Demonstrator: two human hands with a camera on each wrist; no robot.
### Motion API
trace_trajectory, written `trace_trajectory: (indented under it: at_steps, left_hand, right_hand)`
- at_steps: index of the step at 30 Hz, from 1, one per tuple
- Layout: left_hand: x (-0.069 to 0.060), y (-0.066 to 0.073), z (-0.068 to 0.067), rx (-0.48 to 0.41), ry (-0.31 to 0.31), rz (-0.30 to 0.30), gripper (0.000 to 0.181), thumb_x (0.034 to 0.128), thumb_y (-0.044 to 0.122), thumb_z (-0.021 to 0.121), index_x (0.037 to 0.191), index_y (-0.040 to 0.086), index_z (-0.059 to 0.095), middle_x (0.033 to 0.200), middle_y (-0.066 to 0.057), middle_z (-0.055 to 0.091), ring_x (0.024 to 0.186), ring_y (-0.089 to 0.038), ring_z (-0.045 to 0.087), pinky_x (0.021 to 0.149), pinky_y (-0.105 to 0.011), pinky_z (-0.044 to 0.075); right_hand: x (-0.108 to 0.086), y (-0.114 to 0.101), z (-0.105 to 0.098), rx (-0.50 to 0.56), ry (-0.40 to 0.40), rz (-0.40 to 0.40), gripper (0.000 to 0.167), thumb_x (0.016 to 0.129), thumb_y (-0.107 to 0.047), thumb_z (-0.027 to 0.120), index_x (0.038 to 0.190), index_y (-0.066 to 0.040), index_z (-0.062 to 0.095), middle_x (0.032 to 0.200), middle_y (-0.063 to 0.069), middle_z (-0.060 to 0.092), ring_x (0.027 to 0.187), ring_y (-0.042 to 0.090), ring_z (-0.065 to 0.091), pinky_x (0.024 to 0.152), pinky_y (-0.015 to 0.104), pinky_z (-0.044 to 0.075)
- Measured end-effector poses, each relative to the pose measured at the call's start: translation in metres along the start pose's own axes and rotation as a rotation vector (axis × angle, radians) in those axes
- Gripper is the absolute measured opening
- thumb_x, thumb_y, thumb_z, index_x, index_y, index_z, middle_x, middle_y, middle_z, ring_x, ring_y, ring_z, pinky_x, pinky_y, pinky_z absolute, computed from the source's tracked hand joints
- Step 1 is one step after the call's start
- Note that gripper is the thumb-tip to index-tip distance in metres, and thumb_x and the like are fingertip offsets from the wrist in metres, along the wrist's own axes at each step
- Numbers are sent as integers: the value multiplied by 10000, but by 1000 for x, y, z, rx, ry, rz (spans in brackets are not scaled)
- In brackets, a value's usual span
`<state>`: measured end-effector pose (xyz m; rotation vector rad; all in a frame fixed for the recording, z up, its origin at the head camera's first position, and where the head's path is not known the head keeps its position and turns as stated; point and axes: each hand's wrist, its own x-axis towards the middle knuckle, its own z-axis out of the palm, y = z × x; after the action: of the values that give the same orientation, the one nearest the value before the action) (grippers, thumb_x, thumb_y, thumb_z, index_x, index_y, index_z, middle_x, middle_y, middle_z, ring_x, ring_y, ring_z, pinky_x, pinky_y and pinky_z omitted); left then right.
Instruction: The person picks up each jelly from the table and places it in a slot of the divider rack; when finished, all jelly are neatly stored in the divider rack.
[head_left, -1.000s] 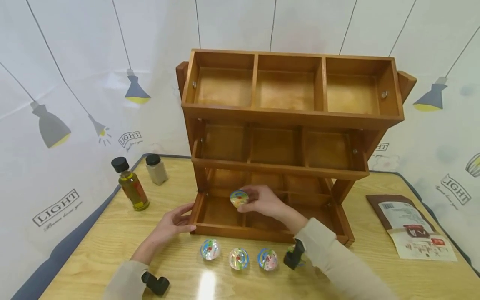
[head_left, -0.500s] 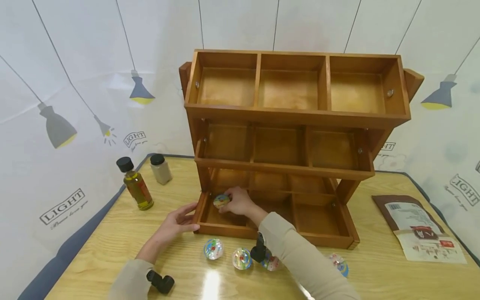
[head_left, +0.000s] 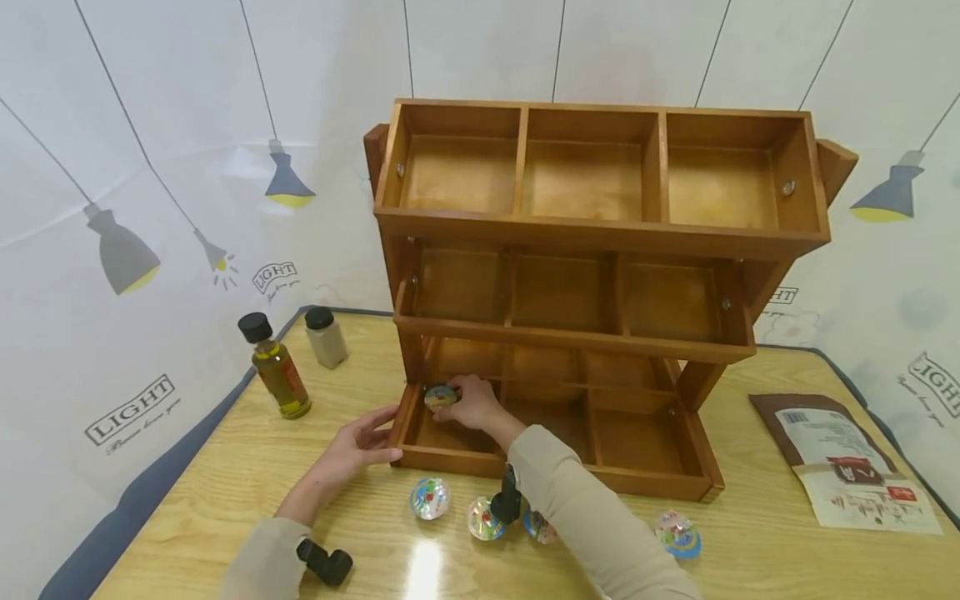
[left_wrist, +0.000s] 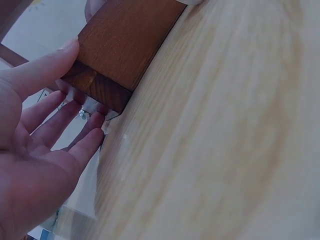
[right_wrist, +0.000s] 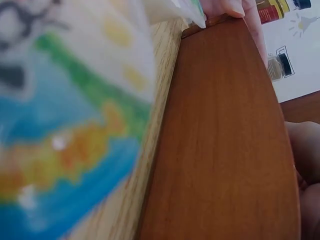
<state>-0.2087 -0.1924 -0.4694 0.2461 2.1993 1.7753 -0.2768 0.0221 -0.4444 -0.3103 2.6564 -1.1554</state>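
Right hand and round cup have moved left since a second ago, from over the divider to the left compartment of the bottom tray; against half a second ago they have hardly shifted. Left hand has kept its place at the tray's corner.

The cup is small, its lid printed in blue, yellow and green with a darker patch, and the lid faces up toward the head camera. It sits at the back left of that compartment; whether its base touches the floor of the tray cannot be told.

The right hand grasps the cup between thumb and fingers, gripping its right side. The left hand grasps nothing fully: its fingers are spread and gently bent, tips against the tray's end, with the thumb laid at the front corner.

The right forearm, in a beige sleeve, slants up and left across the tray's front edge, above the row of cups on the bench. The left forearm comes up from the lower left, its wrist low beside the bench top. In the right wrist view, the hand shows only partly, at the right edge.
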Motion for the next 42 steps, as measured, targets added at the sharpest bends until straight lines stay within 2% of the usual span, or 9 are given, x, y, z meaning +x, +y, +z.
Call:
trace_trajectory:
  at_steps: [8,12,15,22,27,30,33,37,42]
  left_hand:
    - [1,0,0,22,-8,-3,733,760,244,690,1380,167,307,1445,-106,288,1283,-319,346,1039,-469,304]
    - [2,0,-1,24,-10,7,722,766,230,684,1379,159,308,1445,-111,287,1283,-322,345,1037,-472,305]
    - [2,0,-2,18,-20,14,720,770,228,682,1380,155,306,1447,-113,282,1284,-324,342,1035,-466,311]
    - [0,3,-6,22,6,24,720,772,207,679,1382,142,302,1442,-122,288,1267,-335,361,1016,-461,337]
    - [1,0,-3,16,-12,9,727,766,224,685,1382,157,304,1446,-108,284,1268,-322,366,1014,-427,354]
    - [0,-2,0,5,-27,3,737,768,228,683,1387,152,291,1451,-113,272,1268,-327,363,1006,-408,367]
    - [-2,-2,-1,0,5,-3,728,763,214,687,1380,156,306,1441,-108,294,1261,-322,374,1007,-414,362]
    - [-3,-1,-3,7,10,-3,726,766,217,683,1381,162,302,1443,-101,291,1270,-316,363,1026,-440,332]
    - [0,-1,-2,8,-18,7,739,767,232,683,1387,154,289,1444,-109,287,1274,-312,359,1032,-437,324]
  right_hand:
    - [-3,-2,-8,-31,-26,-35,652,668,-321,753,1183,-2,515,1110,144,571,1037,304,521,867,408,446]
    - [-14,-3,-24,-67,-36,-70,623,709,-367,714,1180,-15,509,1123,134,563,1031,286,528,834,381,463]
    - [-29,2,-43,-6,-44,-109,595,749,-345,686,1217,-36,485,1153,139,551,1033,260,535,822,357,476]
    - [-102,28,-90,205,-32,-295,493,793,-259,661,1202,-30,507,1117,175,588,1007,297,568,846,329,490]
    - [-175,81,-120,144,131,-384,354,794,-172,657,1114,-53,565,1053,126,633,950,169,617,786,252,515]
    - [-213,117,-136,60,249,-346,332,772,-98,669,1088,-46,578,1019,60,654,905,24,608,737,194,511]
    - [-234,145,-147,4,284,-248,356,757,-94,682,1092,-38,576,1013,-19,650,902,-53,566,714,185,502]
    - [-249,172,-152,25,165,-95,456,765,-181,684,1164,-21,530,1052,-124,609,921,-119,512,719,177,490]
    - [-256,192,-141,130,44,-147,533,771,-103,666,1204,104,434,1079,-270,527,923,-114,517,719,163,480]
